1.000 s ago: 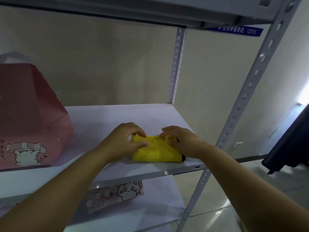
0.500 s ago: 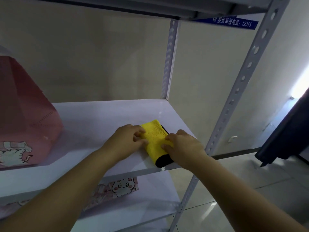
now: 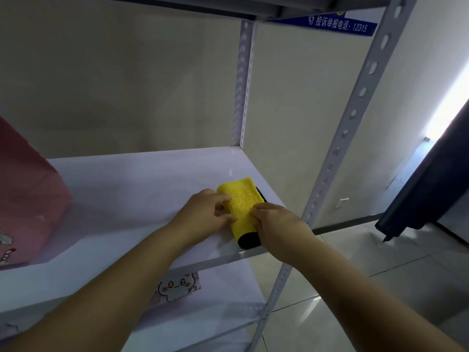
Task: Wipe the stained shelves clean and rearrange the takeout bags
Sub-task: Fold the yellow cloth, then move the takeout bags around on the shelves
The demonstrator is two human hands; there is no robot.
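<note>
Your left hand point(image 3: 203, 214) pinches the left edge of the folded cloth point(image 3: 239, 201), and your right hand point(image 3: 276, 224) grips its right side with curled fingers. The cloth lies flat on the shelf point(image 3: 127, 194), near the front right corner. You look to be mid-wipe. No stains show around the cloth, though the dim light makes that uncertain. The bag point(image 3: 28, 199) stands at the shelf's left end and a lower bag point(image 3: 177, 288) lies on the shelf beneath, so the rearranging seems yet to come.
</note>
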